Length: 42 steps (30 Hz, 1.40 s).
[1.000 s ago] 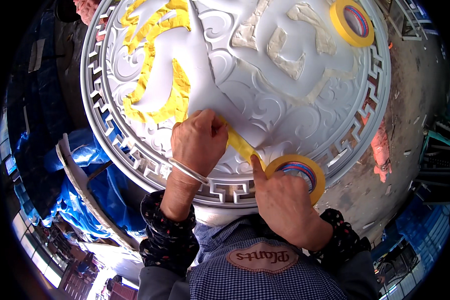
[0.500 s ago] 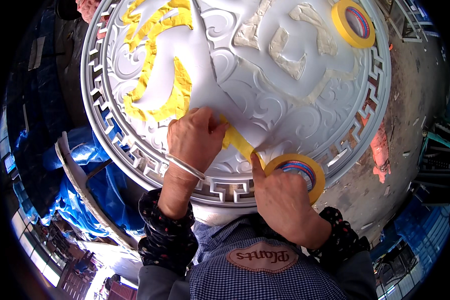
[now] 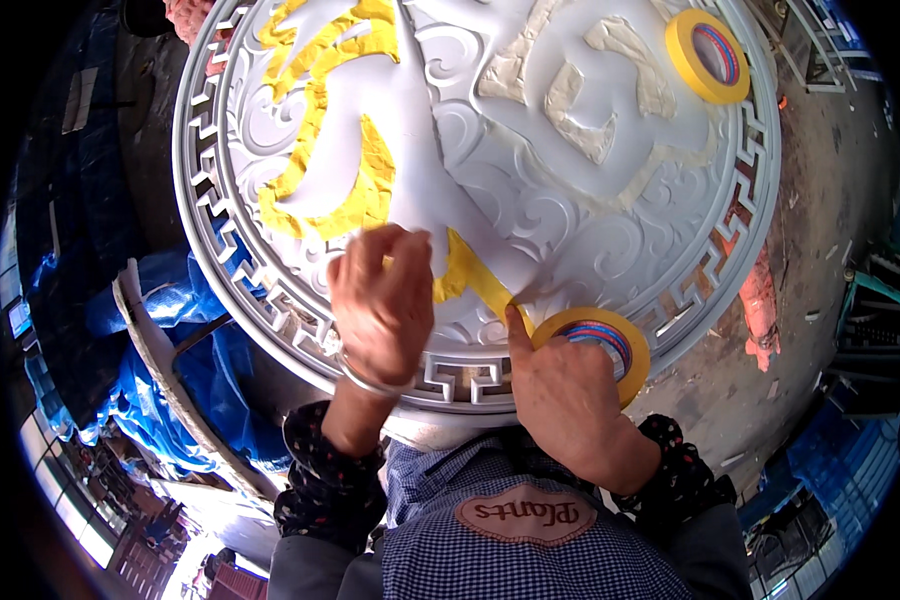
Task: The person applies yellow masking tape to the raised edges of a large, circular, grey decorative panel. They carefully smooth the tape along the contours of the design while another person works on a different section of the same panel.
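Half-curled left hand [image 3: 382, 305], hold unclear, has drawn off the yellow tape strip [image 3: 478, 280]; only the right hand [image 3: 575, 400], forefinger extended, other grip hidden, presses it on the round grey relief panel [image 3: 590, 245].

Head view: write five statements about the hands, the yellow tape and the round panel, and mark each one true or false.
1. The index finger of the right hand touches the yellow strip on the round panel. True.
2. The left hand grips the nearer tape roll. False: that nearer tape roll is beside the right hand, and the left hand is apart from it.
3. Another tape roll lies at the panel's upper right. True.
4. The panel's border is solid and plain. False: its border has a cut-out, angular pattern.
5. A pale bangle circles the left wrist. True.
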### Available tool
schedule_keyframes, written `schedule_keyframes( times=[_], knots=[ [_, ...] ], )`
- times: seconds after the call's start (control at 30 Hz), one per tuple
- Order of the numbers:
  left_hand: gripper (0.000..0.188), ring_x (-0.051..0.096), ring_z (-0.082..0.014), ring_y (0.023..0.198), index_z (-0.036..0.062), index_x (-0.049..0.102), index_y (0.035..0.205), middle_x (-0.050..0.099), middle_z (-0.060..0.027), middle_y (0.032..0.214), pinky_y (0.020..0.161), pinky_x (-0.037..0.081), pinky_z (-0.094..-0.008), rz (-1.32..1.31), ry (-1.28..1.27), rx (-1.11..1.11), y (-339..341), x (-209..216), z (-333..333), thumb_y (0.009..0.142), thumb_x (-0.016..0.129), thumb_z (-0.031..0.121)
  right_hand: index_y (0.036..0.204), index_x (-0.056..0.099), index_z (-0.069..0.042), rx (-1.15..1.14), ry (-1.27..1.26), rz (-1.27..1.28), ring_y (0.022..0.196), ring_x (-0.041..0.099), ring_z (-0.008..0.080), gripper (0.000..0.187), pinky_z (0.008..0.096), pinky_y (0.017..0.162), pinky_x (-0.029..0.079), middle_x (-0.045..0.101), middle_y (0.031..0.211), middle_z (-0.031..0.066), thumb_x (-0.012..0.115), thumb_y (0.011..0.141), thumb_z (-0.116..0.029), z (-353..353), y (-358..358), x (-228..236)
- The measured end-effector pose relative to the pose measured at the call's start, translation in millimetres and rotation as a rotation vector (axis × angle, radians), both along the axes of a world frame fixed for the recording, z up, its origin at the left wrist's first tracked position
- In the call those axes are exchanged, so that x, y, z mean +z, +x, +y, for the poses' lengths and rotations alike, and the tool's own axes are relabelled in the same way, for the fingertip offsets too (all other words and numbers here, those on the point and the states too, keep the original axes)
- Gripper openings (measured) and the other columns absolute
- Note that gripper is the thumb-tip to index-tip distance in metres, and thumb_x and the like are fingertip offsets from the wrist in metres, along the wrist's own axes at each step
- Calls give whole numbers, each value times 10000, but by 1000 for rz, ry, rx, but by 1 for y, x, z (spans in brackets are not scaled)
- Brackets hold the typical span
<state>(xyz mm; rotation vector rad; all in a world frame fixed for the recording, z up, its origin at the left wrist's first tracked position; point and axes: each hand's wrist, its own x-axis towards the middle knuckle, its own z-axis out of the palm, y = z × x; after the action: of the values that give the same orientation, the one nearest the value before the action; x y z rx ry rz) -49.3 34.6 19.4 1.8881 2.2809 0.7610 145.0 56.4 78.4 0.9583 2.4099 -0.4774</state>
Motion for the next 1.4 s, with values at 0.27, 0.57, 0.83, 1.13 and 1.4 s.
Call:
schedule_keyframes(
  times=[0.27, 0.57, 0.83, 1.13, 1.4],
  knots=[
    [654, 502, -269, 1307, 164, 598, 1505, 533, -44, 1386, 1053, 367, -469, 143, -200, -82, 33, -15, -45, 865, 718, 106, 1490, 588, -10, 4, -1, -17, 639, 708, 190, 616, 345, 570, 522, 683, 703, 35, 607, 894, -165, 0, -1, 1],
    [656, 482, -291, 1323, 195, 627, 1482, 498, -71, 1375, 1066, 356, -482, 175, -248, -43, 40, -22, -41, 844, 736, 89, 1498, 572, -4, 14, -2, -19, 677, 715, 166, 631, 317, 585, 533, 700, 723, 7, 629, 897, -187, 0, -1, -2],
    [623, 481, -254, 1351, 125, 595, 1494, 499, -64, 1413, 1087, 362, -474, 162, -257, -41, 48, -15, -39, 874, 646, 119, 1472, 602, -9, -17, 23, 29, 629, 704, 203, 603, 358, 574, 517, 681, 682, 50, 623, 894, -180, -3, 2, -4],
    [588, 478, -254, 1428, 101, 641, 1443, 515, -25, 1565, 1106, 363, -467, 109, -270, -116, 61, -20, -74, 856, 642, 73, 1490, 580, -7, 18, -7, -5, 687, 730, 150, 623, 312, 563, 546, 724, 736, 4, 638, 894, -181, 0, 2, -2],
    [536, 486, -263, 1434, 87, 656, 1424, 536, -24, 1573, 1108, 355, -462, 63, -262, -172, 72, -19, -90, 891, 606, 116, 1489, 590, -22, 26, 47, -25, 645, 716, 176, 620, 330, 553, 532, 699, 712, 30, 635, 893, -189, -5, 0, -1]
  ],
)
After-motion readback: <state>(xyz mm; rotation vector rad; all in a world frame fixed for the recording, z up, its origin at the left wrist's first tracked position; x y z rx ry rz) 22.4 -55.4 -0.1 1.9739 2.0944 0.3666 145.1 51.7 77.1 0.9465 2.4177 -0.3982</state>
